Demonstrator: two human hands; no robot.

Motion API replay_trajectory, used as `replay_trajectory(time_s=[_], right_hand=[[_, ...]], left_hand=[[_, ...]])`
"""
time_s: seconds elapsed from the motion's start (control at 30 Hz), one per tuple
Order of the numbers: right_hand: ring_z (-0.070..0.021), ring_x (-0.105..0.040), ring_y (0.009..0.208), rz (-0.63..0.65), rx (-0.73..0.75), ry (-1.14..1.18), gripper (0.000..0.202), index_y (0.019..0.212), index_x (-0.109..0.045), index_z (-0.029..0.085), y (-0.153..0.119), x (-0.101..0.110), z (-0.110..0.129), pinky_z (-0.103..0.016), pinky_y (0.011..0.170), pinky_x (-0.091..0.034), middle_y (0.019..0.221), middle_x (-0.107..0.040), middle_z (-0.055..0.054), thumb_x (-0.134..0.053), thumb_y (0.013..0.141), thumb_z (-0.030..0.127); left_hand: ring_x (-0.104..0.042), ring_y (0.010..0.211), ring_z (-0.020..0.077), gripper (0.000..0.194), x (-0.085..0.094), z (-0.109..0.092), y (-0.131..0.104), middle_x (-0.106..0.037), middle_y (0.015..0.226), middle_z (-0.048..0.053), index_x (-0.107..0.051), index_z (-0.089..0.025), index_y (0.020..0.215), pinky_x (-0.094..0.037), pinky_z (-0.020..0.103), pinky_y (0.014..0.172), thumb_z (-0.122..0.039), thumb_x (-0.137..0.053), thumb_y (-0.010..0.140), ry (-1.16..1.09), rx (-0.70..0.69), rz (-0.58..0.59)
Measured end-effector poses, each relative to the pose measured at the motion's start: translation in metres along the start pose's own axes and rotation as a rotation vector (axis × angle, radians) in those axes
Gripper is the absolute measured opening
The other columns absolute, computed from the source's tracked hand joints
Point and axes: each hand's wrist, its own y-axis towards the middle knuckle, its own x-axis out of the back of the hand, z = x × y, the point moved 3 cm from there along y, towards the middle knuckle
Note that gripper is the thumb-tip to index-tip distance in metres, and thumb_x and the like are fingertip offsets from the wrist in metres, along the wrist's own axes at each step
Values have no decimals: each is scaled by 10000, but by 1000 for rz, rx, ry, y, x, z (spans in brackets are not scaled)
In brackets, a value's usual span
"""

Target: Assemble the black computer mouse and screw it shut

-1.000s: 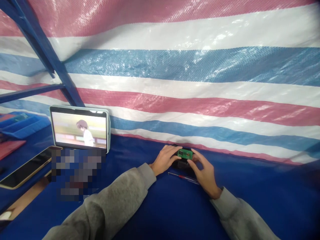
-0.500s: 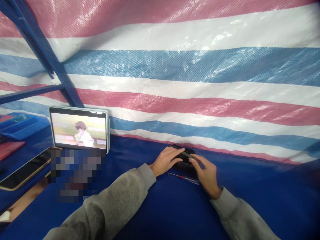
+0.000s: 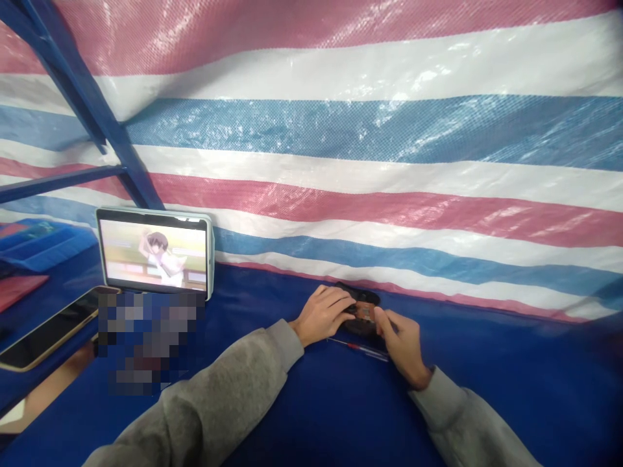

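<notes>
A black rounded device (image 3: 366, 325) lies on the blue surface near the striped sheet, with a brownish board (image 3: 365, 311) showing in its middle. My left hand (image 3: 325, 314) is closed on the device's left side, fingertips on its edge. On the right, my right hand (image 3: 402, 340) pinches at the board's right end, thumb and finger together. Whether the board is fixed in the device or lifted from it cannot be made out. A thin red and clear screwdriver-like tool (image 3: 363, 349) lies just in front of the device, between my hands.
A tablet (image 3: 154, 253) stands at the left, showing a cartoon. Beside it lie a phone (image 3: 53, 331), a blue tray (image 3: 53, 245) and a red flat item (image 3: 19, 290). Part of the area below the tablet is pixelated. A striped sheet (image 3: 370, 123) hangs behind.
The brownish board now shows between my hands, where a dark strip was before. My right fingers have drawn together and moved slightly. My left hand has barely shifted.
</notes>
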Motion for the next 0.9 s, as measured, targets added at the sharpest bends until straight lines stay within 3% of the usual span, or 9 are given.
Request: replay_trajectory(time_s=[0.13, 0.3, 0.57, 0.8, 0.9], right_hand=[[-109, -473, 482, -81, -57, 29, 462, 569, -547, 197, -2, 2, -6, -258, 543, -375, 503, -493, 32, -453, 954, 435], [-110, -472, 465, -60, -46, 23, 459, 576, -570, 197, -1, 2, -7, -261, 533, -376, 486, -481, 37, -462, 948, 443], [-115, -479, 463, -56, -30, 7, 480, 578, -582, 199, 1, 2, -2, -258, 526, -387, 481, -497, 30, -443, 951, 466], [-110, -473, 455, -38, -28, -9, 472, 579, -586, 196, -1, 2, -5, -258, 527, -389, 473, -483, 38, -442, 953, 445], [-140, -550, 566, -87, 0, -56, 386, 683, -643, 197, 0, 2, -9, -279, 608, -447, 597, -591, 4, -465, 943, 421]], left_hand=[[-591, 964, 241, 207, 1, -1, -2, -673, 993, 104, -628, -134, 1045, -440, 382, 809, -291, -547, 938, 83, 13, 83], [-588, 856, 218, 193, -1, 0, -4, -657, 940, 82, -635, -142, 996, -425, 359, 748, -297, -569, 903, 99, 47, 186], [-600, 824, 214, 219, -2, -2, -5, -667, 910, 75, -642, -139, 959, -410, 352, 729, -331, -558, 895, 93, -1, 168], [-612, 826, 211, 193, -8, -1, -7, -662, 858, 56, -656, -159, 934, -420, 346, 756, -334, -611, 866, 111, 33, 266], [-613, 868, 218, 192, -9, 0, -8, -671, 910, 56, -660, -166, 979, -429, 351, 781, -321, -606, 880, 106, 49, 269]])
